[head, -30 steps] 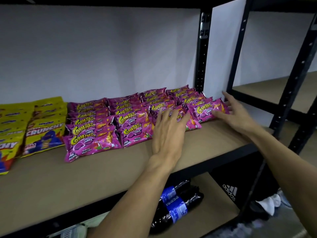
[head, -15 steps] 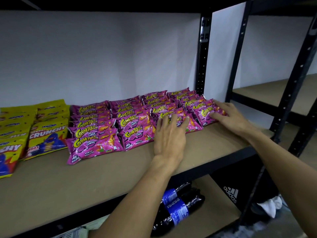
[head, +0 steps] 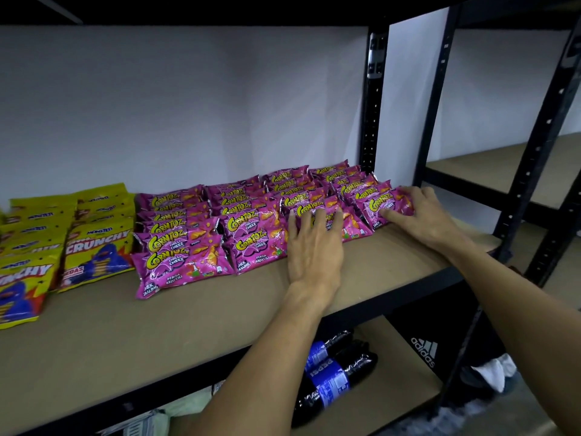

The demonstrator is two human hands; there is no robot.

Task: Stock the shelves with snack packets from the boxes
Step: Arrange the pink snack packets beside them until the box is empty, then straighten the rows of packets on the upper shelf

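Snack packets [head: 185, 262] in pink lie in four overlapping rows on the shelf board [head: 157, 325], running from under our hands back toward the white wall [head: 188, 105]. Our left hand [head: 314, 247] lies flat, fingers straight, on the front of the third row. Our right hand [head: 421, 215], just to the right of it, grips the end packet [head: 382, 204] of the last row, with fingers curled over its far edge and the thumb along the near one. Well left of the left hand, yellow packets [head: 97, 250] are stacked the same way.

We judge the stocking well under way, with this moment spent squaring the rows. No boxes are in view, so we cannot tell how much is left.

Brown board shows between the hands and the shelf's front edge. A black upright [head: 374, 105] stands just beyond the right hand. Below both hands, a lower shelf holds dark cola bottles [head: 333, 372] and a black bag [head: 424, 350]. Another rack [head: 471, 171] stands to the right of the right hand.
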